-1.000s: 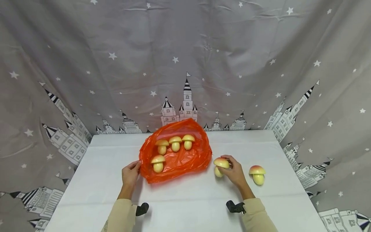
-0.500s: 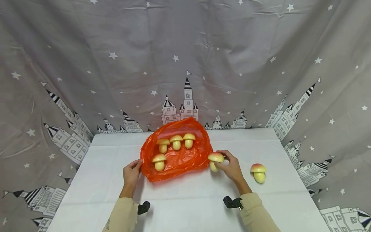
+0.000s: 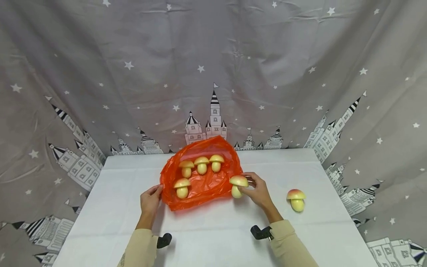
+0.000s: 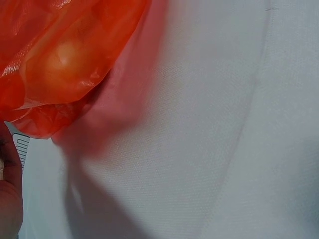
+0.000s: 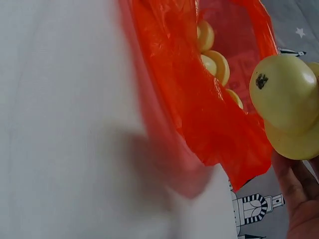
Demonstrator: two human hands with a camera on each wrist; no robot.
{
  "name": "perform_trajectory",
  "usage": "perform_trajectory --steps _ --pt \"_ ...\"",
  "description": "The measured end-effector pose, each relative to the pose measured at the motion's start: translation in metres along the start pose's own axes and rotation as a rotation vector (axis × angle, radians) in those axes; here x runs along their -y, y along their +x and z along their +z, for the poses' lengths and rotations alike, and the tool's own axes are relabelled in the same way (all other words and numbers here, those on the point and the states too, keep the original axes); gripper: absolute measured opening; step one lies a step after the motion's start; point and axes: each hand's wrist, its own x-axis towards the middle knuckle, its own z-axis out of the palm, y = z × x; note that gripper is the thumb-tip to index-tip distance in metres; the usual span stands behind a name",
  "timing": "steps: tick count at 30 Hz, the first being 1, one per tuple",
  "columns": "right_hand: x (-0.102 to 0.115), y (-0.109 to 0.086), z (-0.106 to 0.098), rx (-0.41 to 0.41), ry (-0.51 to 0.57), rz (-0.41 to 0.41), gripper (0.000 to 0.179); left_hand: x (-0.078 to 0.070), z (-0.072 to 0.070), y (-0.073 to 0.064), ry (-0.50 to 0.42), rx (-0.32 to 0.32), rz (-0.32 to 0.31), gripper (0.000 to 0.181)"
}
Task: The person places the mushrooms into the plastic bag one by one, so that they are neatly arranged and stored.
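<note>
A red plastic bag lies spread on the table with its mouth wide, several yellow toy mushrooms inside it. My left hand pinches the bag's left edge between thumb and fingers; in the left wrist view part of that hand shows at the left border. My right hand grips another toy mushroom by its side, where it overlaps the bag's right rim in the head view. The right wrist view shows this mushroom's pale stem end with a dark spot, beside the bag's edge.
One more toy mushroom with a reddish cap stands at the right on the white table. A grey curtain printed with castles and stars hangs behind the table. A black wrist camera sits by each sleeve.
My right hand has moved left with its mushroom, from beside the bag to over its right rim. My left hand keeps its place at the bag's left edge.
</note>
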Motion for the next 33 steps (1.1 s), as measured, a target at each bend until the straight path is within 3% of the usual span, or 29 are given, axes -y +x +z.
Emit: perform_trajectory --steps 12,22,26,28,33 --pt "0.009 0.008 0.016 0.015 -0.032 -0.063 0.042 -0.001 -0.003 -0.001 -0.005 0.015 0.001 0.037" --pt "0.014 0.016 0.028 0.033 -0.018 -0.082 0.041 -0.003 -0.005 -0.001 -0.021 0.017 0.025 0.036" --pt "0.013 0.021 0.033 0.048 -0.002 -0.066 0.043 -0.003 -0.005 -0.001 -0.013 0.027 0.019 0.036" --pt "0.003 0.025 0.037 0.044 0.001 -0.077 0.043 -0.002 -0.005 -0.001 -0.010 0.029 0.013 0.036" --pt "0.009 0.029 0.044 0.061 -0.028 -0.076 0.041 0.000 -0.005 -0.001 -0.005 0.030 0.007 0.036"
